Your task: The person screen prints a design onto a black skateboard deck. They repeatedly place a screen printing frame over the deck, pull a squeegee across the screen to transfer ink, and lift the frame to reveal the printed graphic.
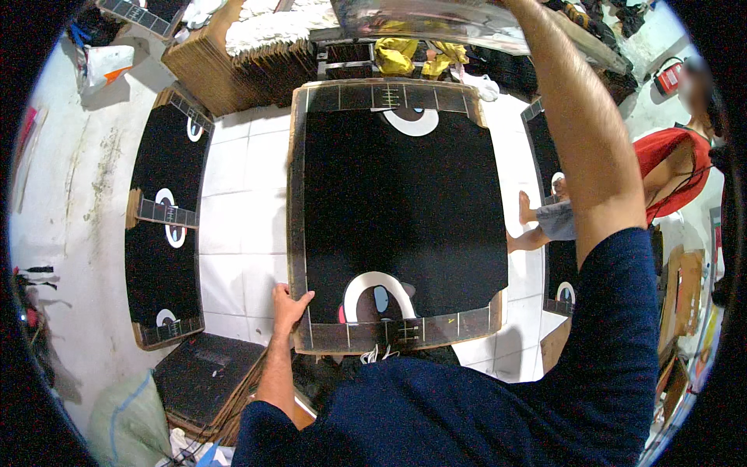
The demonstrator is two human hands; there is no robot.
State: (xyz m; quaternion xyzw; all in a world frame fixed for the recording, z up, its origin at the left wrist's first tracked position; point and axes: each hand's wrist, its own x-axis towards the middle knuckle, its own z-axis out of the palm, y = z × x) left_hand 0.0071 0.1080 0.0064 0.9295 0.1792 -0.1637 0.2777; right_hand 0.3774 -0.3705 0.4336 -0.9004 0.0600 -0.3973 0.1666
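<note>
In front of me a board point(292, 187) carries black fabric point(401, 194), printed with a white, brown and blue oval point(380, 300) near the bottom and a similar one near the top. Clear ruled strips point(443, 327) cross both ends. My left hand point(289, 307) grips the board's left edge low down, thumb on top. My right arm point(583, 132) is raised to the upper edge of the picture, by a large translucent, framed panel point(436, 17) above the board; my right hand is out of view.
Similar boards with black fabric stand left point(163, 280) and right point(559, 265). A person in red point(669, 171) is at the right. Stacked sheets point(264, 74) and yellow cloths point(395, 56) lie beyond my board; a dark panel point(202, 373) and pale sack point(124, 424) sit lower left.
</note>
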